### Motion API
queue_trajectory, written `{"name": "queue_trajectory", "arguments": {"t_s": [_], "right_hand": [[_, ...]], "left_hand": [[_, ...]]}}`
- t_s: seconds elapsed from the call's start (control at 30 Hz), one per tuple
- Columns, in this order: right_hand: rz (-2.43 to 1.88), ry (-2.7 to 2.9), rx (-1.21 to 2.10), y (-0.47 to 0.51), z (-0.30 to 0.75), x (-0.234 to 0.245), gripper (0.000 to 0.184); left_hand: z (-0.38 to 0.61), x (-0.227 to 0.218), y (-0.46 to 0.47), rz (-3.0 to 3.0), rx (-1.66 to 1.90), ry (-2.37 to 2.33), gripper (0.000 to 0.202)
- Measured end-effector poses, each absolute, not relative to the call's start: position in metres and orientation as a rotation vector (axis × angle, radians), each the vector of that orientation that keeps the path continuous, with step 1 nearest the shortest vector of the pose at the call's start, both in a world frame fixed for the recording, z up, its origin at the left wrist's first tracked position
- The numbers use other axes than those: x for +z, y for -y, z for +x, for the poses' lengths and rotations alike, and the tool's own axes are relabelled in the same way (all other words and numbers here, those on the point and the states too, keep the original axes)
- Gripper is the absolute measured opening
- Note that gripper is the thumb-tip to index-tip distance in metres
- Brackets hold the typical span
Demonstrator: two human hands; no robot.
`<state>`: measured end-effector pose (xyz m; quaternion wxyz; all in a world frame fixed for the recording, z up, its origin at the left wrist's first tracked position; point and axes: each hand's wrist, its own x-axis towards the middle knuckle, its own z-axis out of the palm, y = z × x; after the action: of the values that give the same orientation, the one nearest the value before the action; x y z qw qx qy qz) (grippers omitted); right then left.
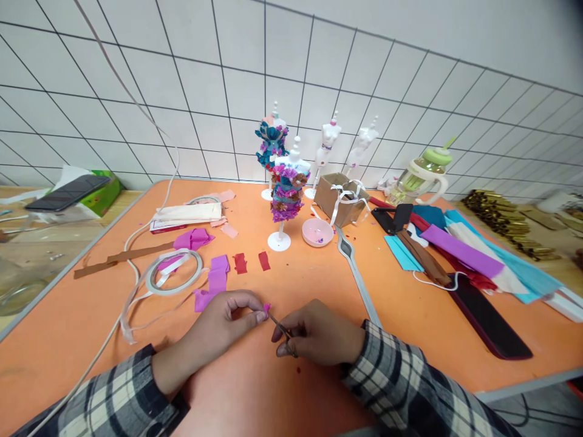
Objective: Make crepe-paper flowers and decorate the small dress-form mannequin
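Note:
Near the table's front, my left hand (228, 318) pinches a small piece of magenta crepe paper (266, 308) between thumb and fingertips. My right hand (321, 334) is closed around small dark scissors (286, 334), their tips at the magenta piece. Whether the blades are apart is too small to tell. Purple paper strips (217, 276) lie just beyond my left hand. Two red paper pieces (240, 263) rest to the right of them. Farther back stands a small white dress form (288, 188) wrapped in purple, blue and brown paper ruffles.
A tape roll (174, 271) and white cable lie on the left. Behind are a pink bowl (317, 233), a cardboard box (339, 197) and more dress forms (328, 141). To the right are coloured paper (462, 249), a dark phone (489, 318) and a green-lidded bottle (421, 176).

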<state>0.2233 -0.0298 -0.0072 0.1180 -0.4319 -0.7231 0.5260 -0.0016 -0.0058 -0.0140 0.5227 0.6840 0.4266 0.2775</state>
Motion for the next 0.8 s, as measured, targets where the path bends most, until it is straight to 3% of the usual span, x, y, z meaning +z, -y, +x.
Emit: {"name": "queue_trajectory", "arguments": {"t_s": [0.17,0.33,0.53,0.8], "right_hand": [[-1.282,2.17,1.517,0.0297,0.2245,-0.0062,0.033],[-1.277,2.163,1.49,0.029,0.2239,-0.0077,0.021],[-1.295,2.164,1.505,0.0292,0.2243,-0.0068,0.036],[-1.266,1.911,1.673,0.0279,0.222,-0.008,0.02]], "left_hand": [[-0.0013,-0.0158,0.0058,1.637,0.632,-1.014,0.022],[-0.0007,-0.0142,0.0045,1.632,0.65,-1.021,0.021],[-0.0012,-0.0146,0.0054,1.602,0.64,-1.017,0.021],[-0.002,-0.0138,0.0046,1.599,0.665,-1.006,0.017]]}}
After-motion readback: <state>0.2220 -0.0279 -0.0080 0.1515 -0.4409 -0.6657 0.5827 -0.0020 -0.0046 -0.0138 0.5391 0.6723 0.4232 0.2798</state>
